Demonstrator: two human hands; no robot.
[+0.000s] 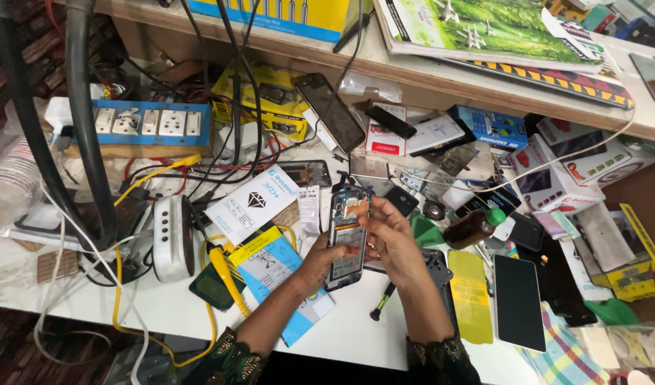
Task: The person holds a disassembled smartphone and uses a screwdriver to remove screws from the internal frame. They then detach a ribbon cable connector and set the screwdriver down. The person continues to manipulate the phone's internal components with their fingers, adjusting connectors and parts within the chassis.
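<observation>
The white table is crowded almost to its front edge, and only a narrow bare strip stays free before the person. The left hand grips from below an opened black phone with bare circuit boards. The right hand pinches its upper right side, though the fingertips hide the exact contact. A black-handled screwdriver lies partly under the right wrist.

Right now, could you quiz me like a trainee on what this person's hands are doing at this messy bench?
1. True or false: the opened phone is held up in the left hand.
2. Which hand works at the phone's upper end?
3. What lies just right of the right hand: (a) brown bottle with a green cap, (b) a kettle, (c) a hammer?

Key: 1 true. 2 the right hand. 3 (a).
</observation>
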